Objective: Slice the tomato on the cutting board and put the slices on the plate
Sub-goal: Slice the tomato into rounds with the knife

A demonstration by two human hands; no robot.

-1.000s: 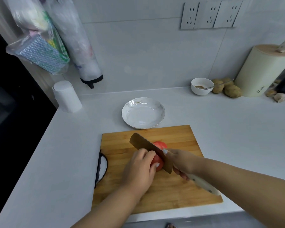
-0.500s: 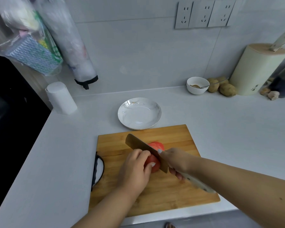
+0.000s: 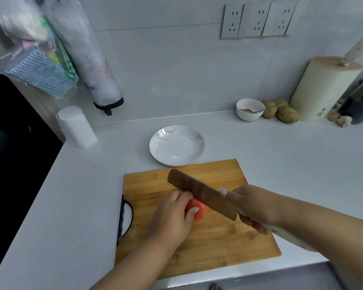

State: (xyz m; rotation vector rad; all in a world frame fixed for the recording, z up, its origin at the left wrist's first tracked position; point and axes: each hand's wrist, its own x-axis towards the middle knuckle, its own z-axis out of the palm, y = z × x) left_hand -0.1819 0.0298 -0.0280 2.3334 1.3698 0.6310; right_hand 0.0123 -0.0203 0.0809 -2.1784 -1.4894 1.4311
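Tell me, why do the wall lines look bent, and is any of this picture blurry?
Head view: the wide-angle lens bows the wall tile seams and the power sockets near the frame's edges; the hanging plastic bags at upper left look smeared; the tomato is soft beside the knife; the lighting is even, with soft shadows and only faint sheen on the plate.

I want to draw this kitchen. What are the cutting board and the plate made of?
The cutting board looks like bamboo or wood: warm brown strips with grain, matte. The plate looks like glazed ceramic: glossy white with faint grey marbling and a thin, perhaps gold, rim line.
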